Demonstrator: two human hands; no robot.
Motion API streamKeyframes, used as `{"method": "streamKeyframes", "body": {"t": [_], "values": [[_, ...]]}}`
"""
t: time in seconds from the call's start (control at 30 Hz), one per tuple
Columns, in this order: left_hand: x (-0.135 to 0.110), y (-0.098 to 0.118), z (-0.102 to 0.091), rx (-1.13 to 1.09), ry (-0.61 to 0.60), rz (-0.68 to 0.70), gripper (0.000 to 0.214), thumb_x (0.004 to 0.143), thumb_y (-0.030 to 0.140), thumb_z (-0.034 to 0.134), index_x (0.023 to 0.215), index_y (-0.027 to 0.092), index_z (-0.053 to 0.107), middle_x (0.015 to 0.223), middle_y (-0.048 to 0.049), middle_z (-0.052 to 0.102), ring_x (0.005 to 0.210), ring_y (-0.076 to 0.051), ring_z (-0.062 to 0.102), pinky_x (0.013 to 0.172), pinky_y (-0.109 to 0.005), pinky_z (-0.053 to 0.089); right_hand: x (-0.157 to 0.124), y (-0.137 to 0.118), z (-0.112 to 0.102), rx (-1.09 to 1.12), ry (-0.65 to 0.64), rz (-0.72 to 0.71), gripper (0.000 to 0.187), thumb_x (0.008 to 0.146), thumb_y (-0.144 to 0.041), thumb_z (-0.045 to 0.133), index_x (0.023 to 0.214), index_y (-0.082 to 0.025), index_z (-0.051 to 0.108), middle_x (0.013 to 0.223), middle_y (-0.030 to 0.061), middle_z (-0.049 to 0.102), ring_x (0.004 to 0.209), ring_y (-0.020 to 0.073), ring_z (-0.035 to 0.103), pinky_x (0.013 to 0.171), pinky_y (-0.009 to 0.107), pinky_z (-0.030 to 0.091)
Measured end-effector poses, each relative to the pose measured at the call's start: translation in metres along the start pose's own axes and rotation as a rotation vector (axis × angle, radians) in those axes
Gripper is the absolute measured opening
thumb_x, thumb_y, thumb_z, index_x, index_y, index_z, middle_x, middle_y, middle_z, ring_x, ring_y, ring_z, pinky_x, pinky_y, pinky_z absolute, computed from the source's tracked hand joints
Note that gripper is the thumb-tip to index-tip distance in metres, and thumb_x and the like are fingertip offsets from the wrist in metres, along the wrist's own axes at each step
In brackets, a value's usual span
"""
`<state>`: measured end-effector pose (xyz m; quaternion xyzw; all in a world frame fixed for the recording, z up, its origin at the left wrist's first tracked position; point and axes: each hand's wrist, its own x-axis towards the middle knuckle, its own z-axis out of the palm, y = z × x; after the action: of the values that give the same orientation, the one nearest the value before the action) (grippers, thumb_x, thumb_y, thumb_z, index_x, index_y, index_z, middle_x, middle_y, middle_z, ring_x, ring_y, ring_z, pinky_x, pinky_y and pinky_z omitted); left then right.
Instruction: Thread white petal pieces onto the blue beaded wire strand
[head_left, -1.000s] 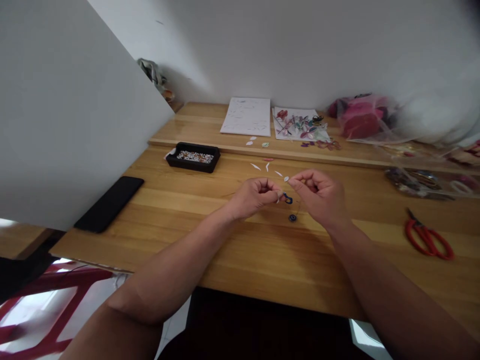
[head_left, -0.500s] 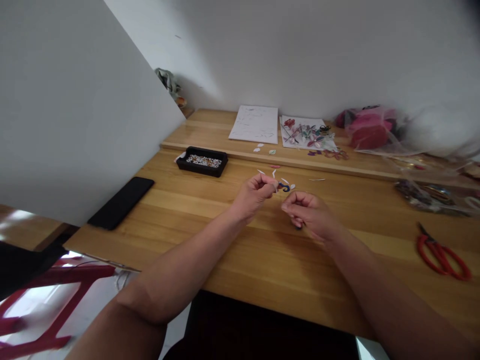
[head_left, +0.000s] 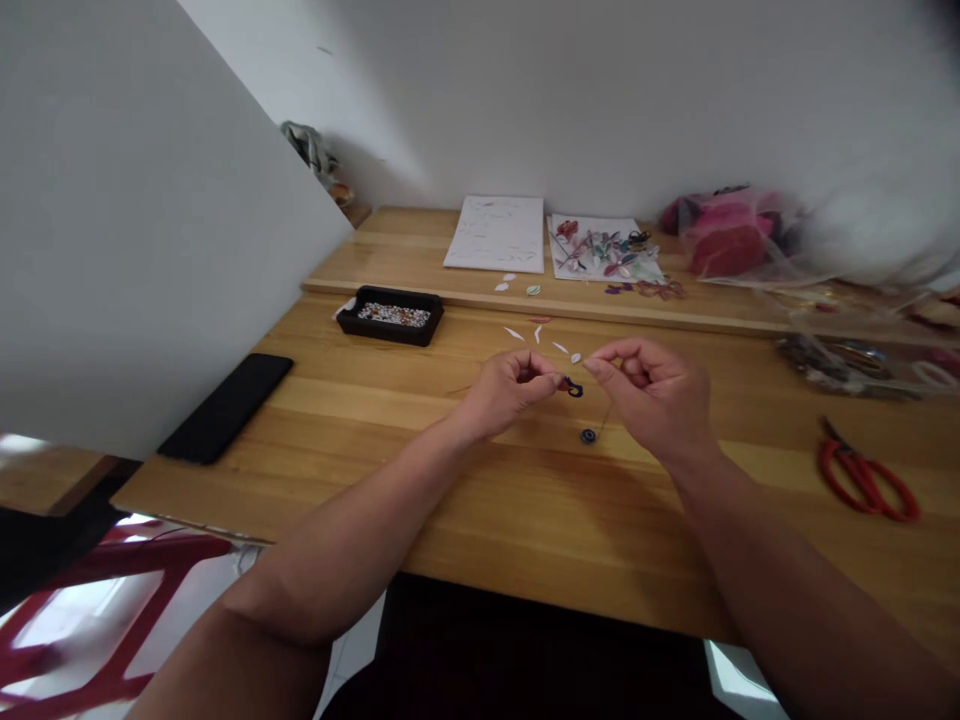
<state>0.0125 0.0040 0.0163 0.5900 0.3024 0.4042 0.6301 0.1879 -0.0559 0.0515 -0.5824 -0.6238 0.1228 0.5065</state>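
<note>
My left hand [head_left: 517,392] pinches a small dark blue curled piece [head_left: 574,387], whose hooked end sticks out past the fingertips. Just right of it, my right hand [head_left: 652,390] is closed in a pinch on a thin thread [head_left: 606,415]. That thread appears to run down to a small dark spool [head_left: 589,436] on the table. Beyond the fingertips lie several small white paper-like slips [head_left: 538,335] and a small pale oval piece [head_left: 576,358].
A black tray [head_left: 431,330] of beads and a black phone-like slab [head_left: 229,408] are on the left. Red-handled scissors [head_left: 862,478] lie right. On the raised back ledge sit a marked white sheet [head_left: 495,235], colourful flower pieces [head_left: 607,250] and bagged pink material [head_left: 727,235].
My right hand has moved up and slightly right, and the dark spool beneath it now shows on the table. The left hand keeps the blue curled piece. The view has shifted a little.
</note>
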Motion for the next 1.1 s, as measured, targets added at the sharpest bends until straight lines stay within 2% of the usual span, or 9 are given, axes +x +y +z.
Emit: {"method": "streamKeyframes", "body": {"t": [0.17, 0.37, 0.47, 0.57, 0.67, 0.77, 0.87, 0.93, 1.1], "values": [[0.0, 0.0, 0.0, -0.028, -0.079, -0.041, 0.022, 0.078, 0.034, 0.077, 0.079, 0.016, 0.064, 0.078, -0.0024, 0.069, 0.073, -0.011, 0.061, 0.078, -0.029, 0.048, 0.002, 0.002, 0.001, -0.003, -0.023, 0.031, 0.011, 0.086, -0.035, 0.072, 0.083, -0.025, 0.072, 0.053, -0.0065, 0.034, 0.05, 0.0113, 0.03, 0.05, 0.029, 0.026], [-0.001, 0.002, 0.001, -0.063, -0.098, -0.057, 0.023, 0.078, 0.035, 0.077, 0.078, 0.016, 0.065, 0.077, -0.0017, 0.067, 0.07, -0.01, 0.058, 0.076, -0.029, 0.046, 0.005, 0.012, 0.004, 0.053, -0.06, 0.103, 0.012, 0.085, -0.035, 0.073, 0.081, -0.023, 0.071, 0.054, -0.0073, 0.032, 0.05, 0.0108, 0.029, 0.049, 0.028, 0.024], [-0.001, 0.002, 0.002, -0.088, -0.077, -0.057, 0.022, 0.077, 0.036, 0.077, 0.077, 0.017, 0.066, 0.075, -0.0005, 0.066, 0.068, -0.009, 0.054, 0.072, -0.028, 0.044, 0.006, 0.022, 0.01, 0.146, -0.125, 0.205, 0.019, 0.082, -0.04, 0.075, 0.079, -0.022, 0.07, 0.054, -0.0064, 0.041, 0.051, 0.0102, 0.032, 0.048, 0.027, 0.025], [0.0, 0.001, 0.002, -0.129, -0.023, -0.063, 0.022, 0.076, 0.037, 0.077, 0.077, 0.017, 0.067, 0.074, 0.0011, 0.064, 0.066, -0.008, 0.05, 0.07, -0.027, 0.041, 0.005, 0.03, 0.017, 0.343, -0.241, 0.357, 0.03, 0.076, -0.048, 0.079, 0.077, -0.021, 0.066, 0.061, -0.0041, 0.053, 0.048, 0.0087, 0.036, 0.045, 0.026, 0.028], [0.0, 0.0, 0.002, -0.183, 0.031, -0.054, 0.022, 0.075, 0.036, 0.079, 0.079, 0.018, 0.067, 0.076, 0.0018, 0.063, 0.067, -0.008, 0.048, 0.069, -0.026, 0.04, 0.0, 0.03, 0.024, 0.493, -0.343, 0.53, 0.035, 0.069, -0.048, 0.082, 0.075, -0.022, 0.06, 0.058, -0.0067, 0.05, 0.043, 0.0072, 0.035, 0.041, 0.025, 0.028], [0.001, 0.001, 0.002, -0.211, 0.072, -0.013, 0.021, 0.076, 0.035, 0.078, 0.077, 0.018, 0.065, 0.077, 0.0012, 0.065, 0.069, -0.008, 0.05, 0.07, -0.026, 0.04, -0.005, 0.025, 0.028, 0.567, -0.408, 0.594, 0.033, 0.068, -0.042, 0.083, 0.073, -0.022, 0.057, 0.057, -0.0071, 0.05, 0.042, 0.0068, 0.039, 0.042, 0.024, 0.031], [0.003, 0.001, 0.002, -0.197, 0.143, 0.041, 0.019, 0.078, 0.032, 0.076, 0.076, 0.017, 0.063, 0.077, 0.0005, 0.067, 0.072, -0.01, 0.055, 0.073, -0.026, 0.043, -0.008, 0.02, 0.027, 0.538, -0.467, 0.563, 0.03, 0.071, -0.04, 0.08, 0.07, -0.021, 0.057, 0.056, -0.0065, 0.051, 0.043, 0.007, 0.04, 0.043, 0.024, 0.032], [0.004, 0.0, 0.001, -0.164, 0.19, 0.059, 0.017, 0.079, 0.03, 0.074, 0.076, 0.017, 0.062, 0.078, -0.0005, 0.068, 0.075, -0.011, 0.059, 0.077, -0.028, 0.045, -0.007, 0.018, 0.024, 0.46, -0.48, 0.485, 0.028, 0.074, -0.04, 0.078, 0.07, -0.021, 0.059, 0.054, -0.0067, 0.048, 0.043, 0.0073, 0.038, 0.043, 0.024, 0.029], [0.006, -0.003, -0.001, -0.078, 0.214, 0.064, 0.015, 0.081, 0.026, 0.073, 0.078, 0.017, 0.062, 0.081, -0.0025, 0.071, 0.078, -0.012, 0.063, 0.081, -0.03, 0.048, -0.006, 0.006, 0.012, 0.257, -0.405, 0.233, 0.021, 0.081, -0.037, 0.075, 0.073, -0.02, 0.065, 0.053, -0.0073, 0.04, 0.049, 0.0082, 0.031, 0.046, 0.025, 0.024]]}}
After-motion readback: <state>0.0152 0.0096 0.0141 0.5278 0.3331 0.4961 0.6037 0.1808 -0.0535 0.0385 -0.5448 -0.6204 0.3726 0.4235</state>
